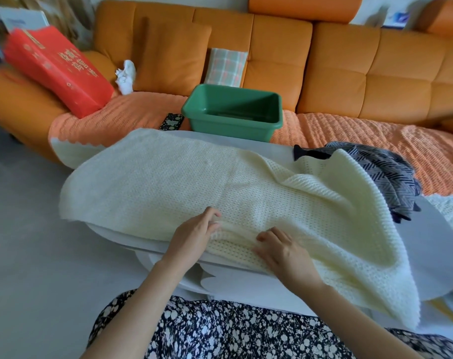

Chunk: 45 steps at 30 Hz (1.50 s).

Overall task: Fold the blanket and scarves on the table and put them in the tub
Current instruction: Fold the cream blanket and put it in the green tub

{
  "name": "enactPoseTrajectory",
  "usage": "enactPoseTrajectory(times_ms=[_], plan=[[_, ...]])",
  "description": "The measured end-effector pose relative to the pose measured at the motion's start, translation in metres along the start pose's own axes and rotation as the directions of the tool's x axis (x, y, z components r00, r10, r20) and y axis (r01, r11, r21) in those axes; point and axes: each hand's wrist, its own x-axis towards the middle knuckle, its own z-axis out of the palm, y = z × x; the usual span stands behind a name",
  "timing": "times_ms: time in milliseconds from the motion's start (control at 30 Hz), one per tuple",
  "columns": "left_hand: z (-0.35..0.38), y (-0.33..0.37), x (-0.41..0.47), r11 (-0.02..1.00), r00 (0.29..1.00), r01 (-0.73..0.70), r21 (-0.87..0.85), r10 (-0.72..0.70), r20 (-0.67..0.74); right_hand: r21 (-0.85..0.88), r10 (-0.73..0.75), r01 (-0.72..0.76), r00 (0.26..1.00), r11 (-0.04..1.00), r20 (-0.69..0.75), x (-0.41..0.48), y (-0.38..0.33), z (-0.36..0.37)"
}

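I am seeing a dark floral dress (246, 332) filling the bottom of the head view, with both bare forearms reaching forward over it. The left hand (194, 237) is curling its fingers and pinching a bunched ridge of the cream knit blanket (168, 182) at the near table edge. The right hand (282, 252) is lying just beside it, fingers bent, tips digging into the same ridge and gripping it. The blanket is lying across most of the white table (432, 244), flat on the left, rumpled on the right, one corner hanging off the near right side. A grey herringbone scarf (383, 172) is sitting heaped at the table's far right, touching the blanket and partly under it. Beyond the table a green tub (233, 110) is standing upright on the orange sofa (349, 60), on a ribbed orange cover (362, 141). A patterned phone case (171, 122) is lying just left of the tub. Farther back, a red bag (57, 68), a white crumpled cloth (126, 76) and a plaid cushion (225, 67) are resting on the sofa.
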Motion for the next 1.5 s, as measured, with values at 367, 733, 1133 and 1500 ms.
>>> enactPoseTrajectory(times_ms=[367,733,1133,1500], plan=[[-0.008,-0.003,-0.006,0.993,0.993,-0.019,-0.114,0.032,0.117,0.069,-0.002,0.015,0.984,0.998,-0.178,-0.006,0.007,-0.021],[-0.009,0.023,-0.002,0.997,0.991,-0.002,-0.071,0.011,0.133,0.179,0.006,-0.02,0.997,0.984,0.081,0.002,0.01,-0.029],[0.051,0.045,0.067,0.986,0.924,-0.005,0.165,-0.059,0.378,-0.242,0.403,-0.344,0.876,0.907,0.265,0.133,0.112,-0.029],[0.08,0.045,0.118,0.989,0.942,0.014,0.146,-0.062,0.329,-0.465,0.403,-0.441,0.896,0.767,-0.186,0.214,0.19,-0.063]])
